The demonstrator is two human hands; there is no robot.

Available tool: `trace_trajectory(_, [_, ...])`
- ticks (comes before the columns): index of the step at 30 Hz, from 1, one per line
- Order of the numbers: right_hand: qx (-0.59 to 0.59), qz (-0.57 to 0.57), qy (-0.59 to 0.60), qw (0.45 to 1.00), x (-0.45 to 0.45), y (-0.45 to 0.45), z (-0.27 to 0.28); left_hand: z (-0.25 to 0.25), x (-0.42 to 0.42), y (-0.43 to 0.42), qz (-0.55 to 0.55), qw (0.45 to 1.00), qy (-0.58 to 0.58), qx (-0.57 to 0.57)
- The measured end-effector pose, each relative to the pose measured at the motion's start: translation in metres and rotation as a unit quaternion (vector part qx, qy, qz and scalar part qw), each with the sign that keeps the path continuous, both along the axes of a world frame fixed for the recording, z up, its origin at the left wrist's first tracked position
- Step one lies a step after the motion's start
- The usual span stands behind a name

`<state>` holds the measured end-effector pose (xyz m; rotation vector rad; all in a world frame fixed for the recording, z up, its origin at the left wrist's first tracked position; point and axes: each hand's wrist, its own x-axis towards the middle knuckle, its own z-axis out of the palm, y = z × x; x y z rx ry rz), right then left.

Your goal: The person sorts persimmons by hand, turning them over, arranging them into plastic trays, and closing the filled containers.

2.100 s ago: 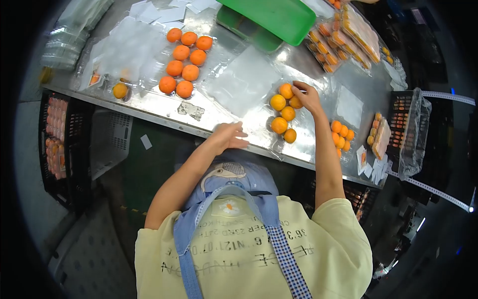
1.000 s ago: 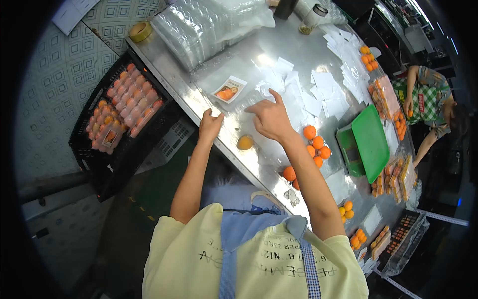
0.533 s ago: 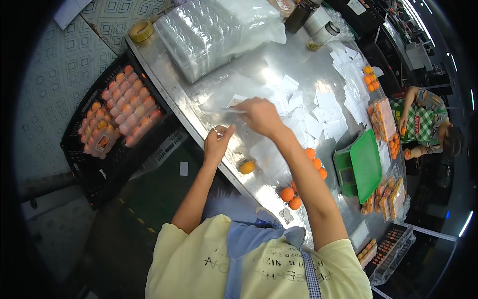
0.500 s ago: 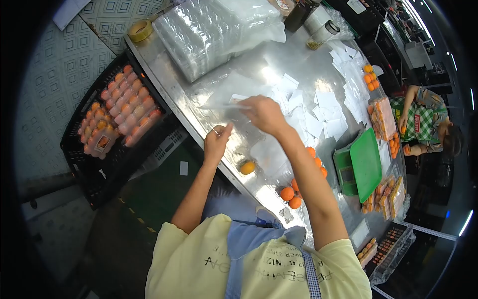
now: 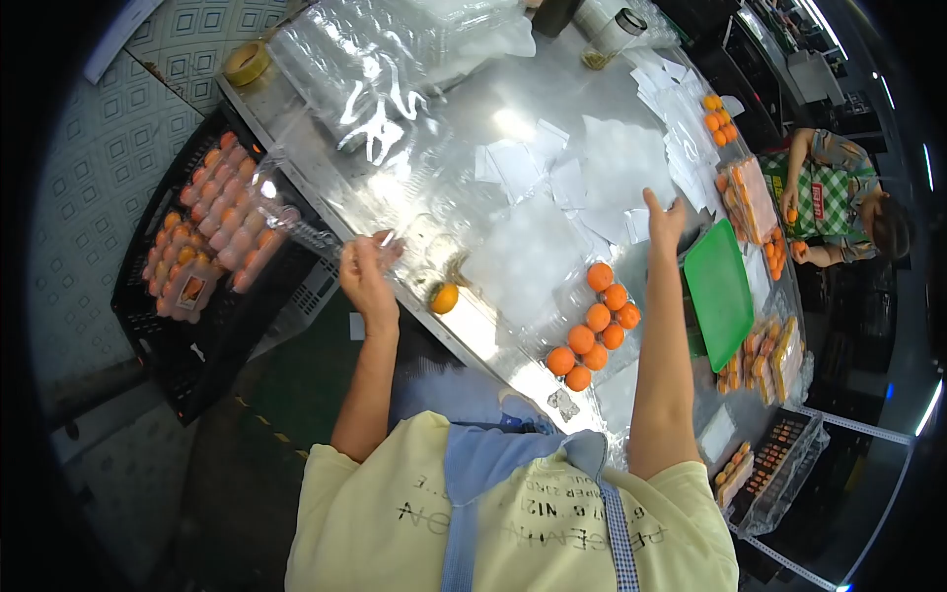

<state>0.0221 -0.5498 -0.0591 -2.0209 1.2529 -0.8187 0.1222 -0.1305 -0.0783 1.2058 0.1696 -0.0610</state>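
Note:
My left hand is at the table's near edge, its fingers closed on clear plastic packaging that sticks out past the edge toward the crate. Glare hides the packaging's full shape. Close by on the metal lies one yellow-orange fruit. My right hand hovers over the table with its fingers apart and nothing in them, beside a green plastic basket. Between my arms, several oranges sit in rows in a clear tray. White paper slips and translucent sheets are spread beyond them.
A black crate at left holds packed fruit. Stacked clear trays, a tape roll and a jar stand at the far side. Another person handles fruit at right, near filled packs.
My right hand has swung right, away from the middle, and opened. My left hand has shifted left with the clear packaging. The oranges between my arms are now uncovered.

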Motion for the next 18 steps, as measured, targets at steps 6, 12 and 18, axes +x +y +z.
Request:
trace_trajectory(6, [-0.128, 0.113, 0.03, 0.985, -0.016, 0.08, -0.013, 0.005, 0.021, 0.021, 0.139, 0.99, -0.029, -0.019])
trace_trajectory(12, [-0.076, 0.178, -0.021, 0.981, -0.026, 0.138, -0.005, 0.046, 0.034, 0.043, 0.212, 0.975, -0.049, -0.047])
trace_trajectory(18, [0.098, 0.389, -0.071, 0.913, -0.004, 0.218, -0.008, 0.025, 0.044, 0.044, 0.193, 0.98, -0.018, -0.054])
